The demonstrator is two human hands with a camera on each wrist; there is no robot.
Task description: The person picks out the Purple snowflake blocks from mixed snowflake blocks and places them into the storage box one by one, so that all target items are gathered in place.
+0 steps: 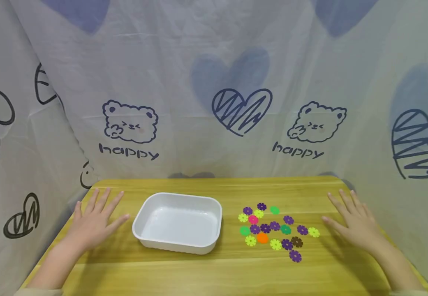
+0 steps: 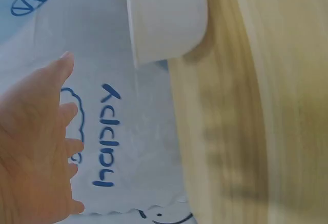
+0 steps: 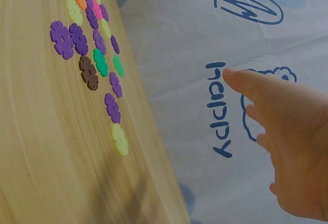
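My left hand (image 1: pixel 94 224) hovers over the table's left side with its fingers spread, holding nothing. Just right of it stands a white rectangular plastic tray (image 1: pixel 176 245), whose inside looks bare. My right hand (image 1: pixel 358 226) is held above the right side, fingers spread and nothing in them. Between the tray and that hand lie several flat flower-shaped plastic discs, among them an orange disc (image 1: pixel 262 238), a brown disc (image 1: pixel 297 241) and a pink disc (image 1: pixel 253 219). Others are purple, yellow and green. The nearest to my right hand is a yellow disc (image 3: pixel 120 139).
The wooden table (image 1: pixel 228 275) has a light, yellowish grain. White cloth (image 1: pixel 184 135) printed with hearts, bears and the word "happy" hangs behind it and along both sides. Shadows of the hands fall on the tabletop.
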